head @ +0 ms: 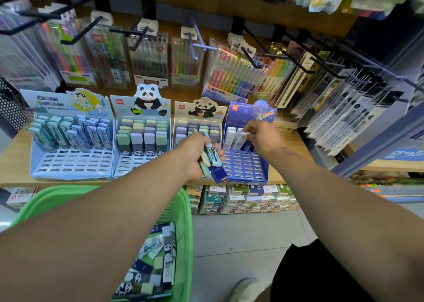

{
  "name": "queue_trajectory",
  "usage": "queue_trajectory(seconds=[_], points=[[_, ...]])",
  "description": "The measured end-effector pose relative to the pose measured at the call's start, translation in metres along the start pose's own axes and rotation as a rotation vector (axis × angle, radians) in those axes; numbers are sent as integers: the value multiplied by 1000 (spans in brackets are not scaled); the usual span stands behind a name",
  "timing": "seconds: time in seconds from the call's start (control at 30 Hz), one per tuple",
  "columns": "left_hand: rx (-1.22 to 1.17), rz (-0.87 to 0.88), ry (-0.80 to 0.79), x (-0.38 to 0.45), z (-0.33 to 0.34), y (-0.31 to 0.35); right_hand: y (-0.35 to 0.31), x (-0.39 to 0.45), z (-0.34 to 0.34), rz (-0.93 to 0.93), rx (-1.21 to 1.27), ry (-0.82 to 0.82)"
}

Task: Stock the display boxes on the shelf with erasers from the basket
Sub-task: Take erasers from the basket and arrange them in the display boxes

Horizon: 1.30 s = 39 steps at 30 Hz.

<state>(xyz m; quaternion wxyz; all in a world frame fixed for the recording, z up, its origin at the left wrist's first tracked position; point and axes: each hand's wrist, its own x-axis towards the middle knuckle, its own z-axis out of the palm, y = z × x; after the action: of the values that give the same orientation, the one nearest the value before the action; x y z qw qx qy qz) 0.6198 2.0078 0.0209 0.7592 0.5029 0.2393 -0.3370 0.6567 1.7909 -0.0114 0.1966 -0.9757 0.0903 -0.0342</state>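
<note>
The right hand (263, 139) reaches into the dark blue display box (245, 166) at the right end of the row, its fingers pinching a white eraser (243, 135) that stands among a few other white ones at the back of that box; most of the slotted tray in front of them holds nothing. The left hand (195, 155) hovers just left of it, above the front edge of the shelf (13, 159), fingers curled around a bundle of erasers (212, 161): a pale blue printed one on top, mint and cream ones beneath, and a dark blue one poking out at the bottom toward the blue box. Behind the left hand stands a panda-topped box (197, 120) with grey, lilac and yellow-green erasers, partly hidden by the hand. Further left is a second panda box (142, 131), its back rows filled with green and lilac erasers and its front slots open, and at the far left a light blue cartoon box (71, 136) packed with blue and teal sleeves at the back. Below the left forearm sits the green basket (183, 209), with loose erasers heaped in its bottom, several showing panda prints. Packs of coloured pens (234, 76) hang from hooks above the boxes, and small stacked cartons (241, 198) fill the shelf underneath.
</note>
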Motion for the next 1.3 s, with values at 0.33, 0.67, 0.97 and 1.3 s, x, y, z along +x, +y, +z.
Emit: queue_trajectory(seconds=[0.33,0.67,0.97,1.3], points=[[112,33,-19,-2,-4,-1,-11,-6,2,10,-179,-21],[165,73,42,4,-11,2,-26,-17,-8,-32,-336,-53],[37,214,119,-3,-36,19,-103,-63,-21,64,714,-604],[-161,269,155,-35,-129,31,-180,-69,8,134,882,-483]])
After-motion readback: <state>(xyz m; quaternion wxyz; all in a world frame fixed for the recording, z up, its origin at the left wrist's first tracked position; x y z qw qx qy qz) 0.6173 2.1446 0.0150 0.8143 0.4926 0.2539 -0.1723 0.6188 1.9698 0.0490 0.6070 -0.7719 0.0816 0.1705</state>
